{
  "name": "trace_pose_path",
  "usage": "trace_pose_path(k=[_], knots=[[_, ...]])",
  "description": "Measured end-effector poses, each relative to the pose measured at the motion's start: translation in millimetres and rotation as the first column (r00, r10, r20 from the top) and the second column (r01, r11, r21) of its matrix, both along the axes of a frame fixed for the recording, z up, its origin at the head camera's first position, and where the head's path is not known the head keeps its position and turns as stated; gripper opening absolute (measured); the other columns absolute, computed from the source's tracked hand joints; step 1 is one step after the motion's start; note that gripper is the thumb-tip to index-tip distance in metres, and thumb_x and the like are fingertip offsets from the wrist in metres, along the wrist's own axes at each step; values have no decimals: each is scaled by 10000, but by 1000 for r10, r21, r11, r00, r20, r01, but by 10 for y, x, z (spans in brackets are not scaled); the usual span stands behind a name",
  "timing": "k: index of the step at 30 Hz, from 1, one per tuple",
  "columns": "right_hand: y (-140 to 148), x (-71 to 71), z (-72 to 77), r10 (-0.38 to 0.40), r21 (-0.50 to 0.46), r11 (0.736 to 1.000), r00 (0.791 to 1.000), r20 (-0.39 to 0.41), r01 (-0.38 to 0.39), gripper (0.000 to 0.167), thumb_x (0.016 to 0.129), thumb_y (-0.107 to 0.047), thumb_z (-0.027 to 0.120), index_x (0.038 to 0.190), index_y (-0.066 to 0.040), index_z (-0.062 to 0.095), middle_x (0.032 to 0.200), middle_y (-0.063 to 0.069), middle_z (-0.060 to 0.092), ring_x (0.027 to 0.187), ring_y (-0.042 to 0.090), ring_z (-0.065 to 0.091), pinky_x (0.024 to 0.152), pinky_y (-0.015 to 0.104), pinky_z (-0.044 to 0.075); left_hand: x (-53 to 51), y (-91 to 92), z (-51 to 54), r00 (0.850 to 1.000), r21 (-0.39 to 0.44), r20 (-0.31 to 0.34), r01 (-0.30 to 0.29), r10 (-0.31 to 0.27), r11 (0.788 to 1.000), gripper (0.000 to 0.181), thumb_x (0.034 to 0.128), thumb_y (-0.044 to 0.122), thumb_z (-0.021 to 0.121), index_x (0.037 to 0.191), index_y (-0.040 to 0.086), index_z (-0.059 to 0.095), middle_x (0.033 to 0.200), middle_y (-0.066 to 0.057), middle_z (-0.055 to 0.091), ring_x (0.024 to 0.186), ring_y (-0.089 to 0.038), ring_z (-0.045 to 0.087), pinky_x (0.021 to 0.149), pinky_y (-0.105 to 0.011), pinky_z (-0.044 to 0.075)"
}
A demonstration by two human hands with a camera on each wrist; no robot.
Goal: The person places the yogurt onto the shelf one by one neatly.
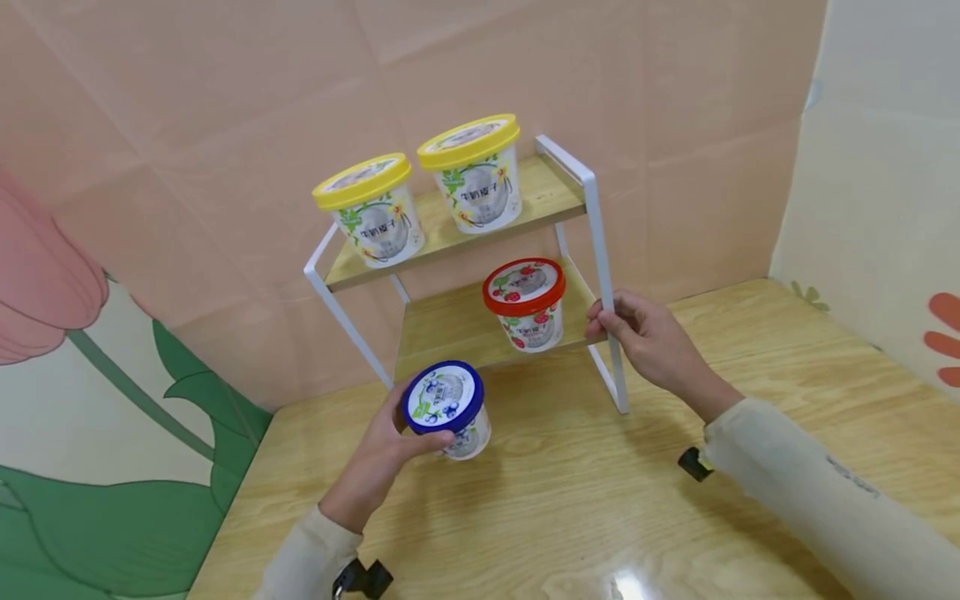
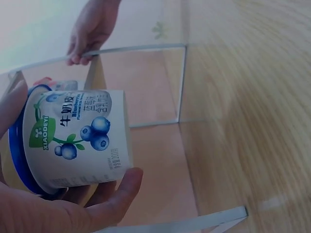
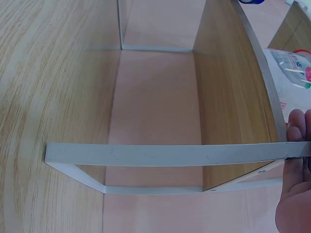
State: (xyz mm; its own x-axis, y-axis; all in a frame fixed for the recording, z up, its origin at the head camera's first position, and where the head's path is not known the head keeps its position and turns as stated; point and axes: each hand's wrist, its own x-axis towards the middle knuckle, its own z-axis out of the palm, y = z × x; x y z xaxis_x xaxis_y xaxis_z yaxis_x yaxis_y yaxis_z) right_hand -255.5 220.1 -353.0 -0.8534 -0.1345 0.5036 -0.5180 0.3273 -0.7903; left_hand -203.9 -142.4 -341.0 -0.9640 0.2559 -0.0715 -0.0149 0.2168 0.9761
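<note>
My left hand point(image 1: 390, 442) grips a white tub with a blue lid point(image 1: 444, 398) in front of the lower shelf's left part. Blueberries are printed on the tub point(image 2: 77, 138) in the left wrist view, where fingers and thumb wrap round it. My right hand point(image 1: 648, 337) holds the white front leg point(image 1: 604, 267) of the two-tier shelf rack, thumb in front, at the lower board's height. A red-lidded tub point(image 1: 525, 304) stands on the lower wooden board point(image 1: 442, 329), right of its middle. Two yellow-lidded tubs, one left point(image 1: 378, 212) and one right point(image 1: 476, 175), stand on the upper board point(image 1: 442, 221).
The rack stands on a wood-grain table point(image 1: 570, 492) against a pinkish covered wall point(image 1: 225, 167). A pale wall point(image 1: 885, 183) closes the right side. At the left is a panel with a large flower and green leaves point(image 1: 127, 525).
</note>
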Motion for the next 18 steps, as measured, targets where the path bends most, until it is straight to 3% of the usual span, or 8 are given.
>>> trace_pose_path(k=[10,18], knots=[[-20,9,31,2,-16,1000,1000,-3,-2,208,1052,-134,481,1079,20,618,950,88,707,865,23,695,837,108,536,-6,-37,95,999,-13,-26,18,-19,1000,892,776,160,849,1510,220,347,1480,-65,452,1354,-287,414,1051,-386,454],[-17,18,10,-6,-1,1000,1000,9,6,223,1055,-144,474,1092,26,613,957,103,709,865,20,698,840,102,535,-49,-32,199,998,-41,-50,38,-40,998,895,789,161,838,1520,240,328,1491,-53,433,1366,-295,392,1071,-431,449]])
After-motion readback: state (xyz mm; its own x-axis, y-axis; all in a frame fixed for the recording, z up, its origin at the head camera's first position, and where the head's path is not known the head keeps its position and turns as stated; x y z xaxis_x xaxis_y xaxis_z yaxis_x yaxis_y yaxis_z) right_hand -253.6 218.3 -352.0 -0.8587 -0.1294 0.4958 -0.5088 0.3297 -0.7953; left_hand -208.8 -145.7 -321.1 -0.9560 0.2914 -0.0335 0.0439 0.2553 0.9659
